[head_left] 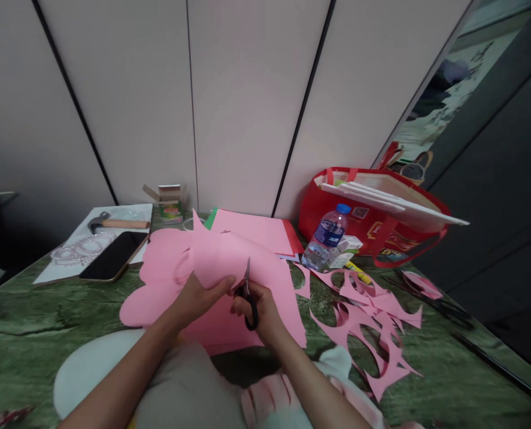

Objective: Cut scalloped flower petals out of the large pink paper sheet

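My left hand [205,298] grips the lower edge of a pink paper sheet [218,262], its thumb stretched along the front. The sheet is raised and curls at the top left. In my right hand [261,307] is a pair of small black-handled scissors [250,307], with fingers through the handles and blades pointing up against the paper. Whether the blades are parted is hard to tell. Beneath and to the left lie pink cut-outs with rounded edges [144,307]. More pink sheets are stacked under my hands.
Pink scraps with rounded holes [359,336] lie at right. Behind them are a water bottle [325,238] and a red bag [310,205]. At left lie a phone [113,256], a hammer [127,224] and a small open box [171,208]. A plush toy [274,399] rests close to me.
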`<state>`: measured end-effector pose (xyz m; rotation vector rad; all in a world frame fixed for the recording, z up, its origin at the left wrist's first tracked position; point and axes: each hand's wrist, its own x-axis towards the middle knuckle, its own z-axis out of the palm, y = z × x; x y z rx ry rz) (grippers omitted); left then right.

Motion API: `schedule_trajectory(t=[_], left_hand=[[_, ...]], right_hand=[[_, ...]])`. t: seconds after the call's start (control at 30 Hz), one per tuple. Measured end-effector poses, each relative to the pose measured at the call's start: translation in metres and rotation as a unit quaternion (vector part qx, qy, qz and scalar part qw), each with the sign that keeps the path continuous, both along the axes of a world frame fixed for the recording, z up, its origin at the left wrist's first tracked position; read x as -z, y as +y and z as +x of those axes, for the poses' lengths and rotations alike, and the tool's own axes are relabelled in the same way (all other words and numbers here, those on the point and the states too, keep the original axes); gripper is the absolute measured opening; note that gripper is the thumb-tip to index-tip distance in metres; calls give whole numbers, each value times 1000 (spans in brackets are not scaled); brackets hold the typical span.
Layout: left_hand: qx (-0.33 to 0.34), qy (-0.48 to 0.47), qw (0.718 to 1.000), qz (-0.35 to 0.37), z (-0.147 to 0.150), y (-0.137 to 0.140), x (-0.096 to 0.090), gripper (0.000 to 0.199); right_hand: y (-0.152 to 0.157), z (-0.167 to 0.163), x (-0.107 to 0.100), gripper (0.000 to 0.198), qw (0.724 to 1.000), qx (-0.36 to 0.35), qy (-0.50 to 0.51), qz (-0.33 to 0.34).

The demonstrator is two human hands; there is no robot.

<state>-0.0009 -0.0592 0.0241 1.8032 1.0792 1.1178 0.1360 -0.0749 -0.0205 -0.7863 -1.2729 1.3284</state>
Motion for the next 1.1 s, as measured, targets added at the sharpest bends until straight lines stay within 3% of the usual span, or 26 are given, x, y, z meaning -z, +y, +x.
schedule_trajectory(t=[0.43,1.1], left_hand=[[-5,-1,1000,2,-1,1,-2,16],[8,-5,1000,1,-6,4,1,16]], right_hand=[[3,0,7,14,1000,1,0,-9],[0,1,1,18,999,13,-8,-32]])
